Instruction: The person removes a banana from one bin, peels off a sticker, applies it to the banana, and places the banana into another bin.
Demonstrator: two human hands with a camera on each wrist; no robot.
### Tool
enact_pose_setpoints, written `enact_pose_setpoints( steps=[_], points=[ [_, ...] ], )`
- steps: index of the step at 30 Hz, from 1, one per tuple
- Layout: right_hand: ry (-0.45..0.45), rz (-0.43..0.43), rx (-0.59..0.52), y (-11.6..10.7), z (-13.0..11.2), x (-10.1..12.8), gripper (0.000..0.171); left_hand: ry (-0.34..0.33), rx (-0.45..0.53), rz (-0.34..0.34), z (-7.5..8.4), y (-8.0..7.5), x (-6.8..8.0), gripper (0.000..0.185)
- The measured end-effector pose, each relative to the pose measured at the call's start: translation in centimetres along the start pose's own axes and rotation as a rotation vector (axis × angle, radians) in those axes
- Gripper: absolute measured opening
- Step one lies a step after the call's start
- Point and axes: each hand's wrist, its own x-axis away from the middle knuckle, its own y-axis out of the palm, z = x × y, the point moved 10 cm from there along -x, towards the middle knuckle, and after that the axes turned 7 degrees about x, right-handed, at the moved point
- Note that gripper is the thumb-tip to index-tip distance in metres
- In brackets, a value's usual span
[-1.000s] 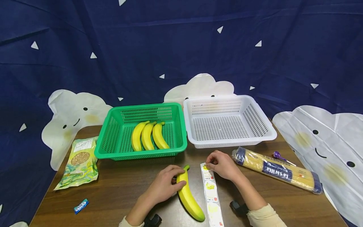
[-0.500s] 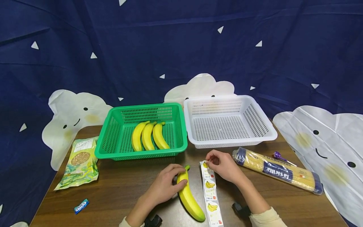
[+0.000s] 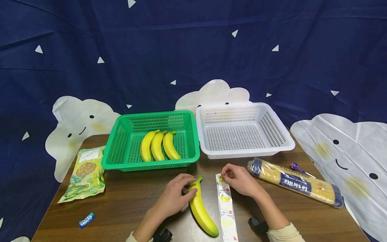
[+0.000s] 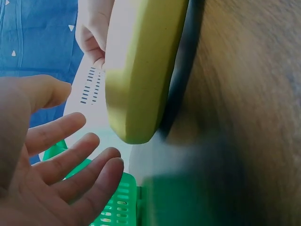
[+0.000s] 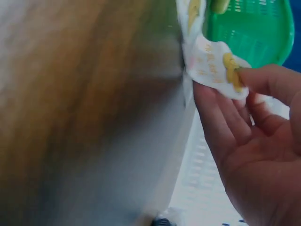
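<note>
Two hands work low on the table [image 3: 127, 198]: your right hand [image 3: 240, 179] pinches the sticker strip [image 3: 226, 208] by its far end, thin, floppy and probably easily torn. Your left hand [image 3: 175, 196] rests relaxed-fingered on the firm, smooth banana [image 3: 201, 210] near its stem, beside the strip.

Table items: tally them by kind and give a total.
Bananas: 4 (three in the green basket; one on the table)
Baskets: 2 ()
Sticker strip: 1
Spaghetti pack: 1
Snack bag: 1
Gum pack: 1
Lollipop: 1
Total: 11
</note>
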Motion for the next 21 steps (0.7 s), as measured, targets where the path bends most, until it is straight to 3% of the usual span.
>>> enact_pose_setpoints(
  steps=[7, 21],
  points=[
    [0.015, -0.038, 0.041, 0.28, -0.08, -0.27, 0.009, -0.03, 0.029, -0.026, -0.29, 0.0, 0.11, 0.034],
    [0.016, -0.027, 0.082, -0.25, -0.55, 0.24, 0.01, -0.016, 0.06, 0.0, -0.12, 0.05, -0.05, 0.03]
  ],
)
